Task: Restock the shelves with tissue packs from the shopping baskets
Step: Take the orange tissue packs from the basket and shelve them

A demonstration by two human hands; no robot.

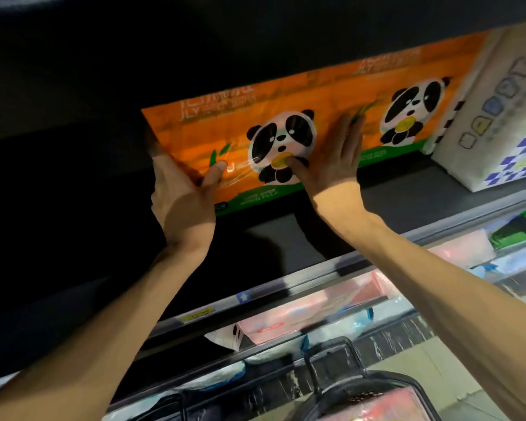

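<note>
Dark shelf (pixel 73 153) gap left of orange pack (pixel 201 138)

place: shop | stocked shelves (pixel 407 205) | price-tag rail (pixel 255 302) | shopping basket (pixel 362 387)

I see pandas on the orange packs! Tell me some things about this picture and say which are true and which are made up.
1. Both hands touch the nearer orange panda pack. True: the left hand holds its left end, and the right hand lies flat on its front.
2. The panda packs are blue. False: they are orange with a green strip at the bottom.
3. A second orange panda pack sits to the right of the first. True.
4. The white pack stands left of the orange ones. False: it stands to their right.
5. The black basket sits on the top shelf. False: it is down below the arms.
</note>
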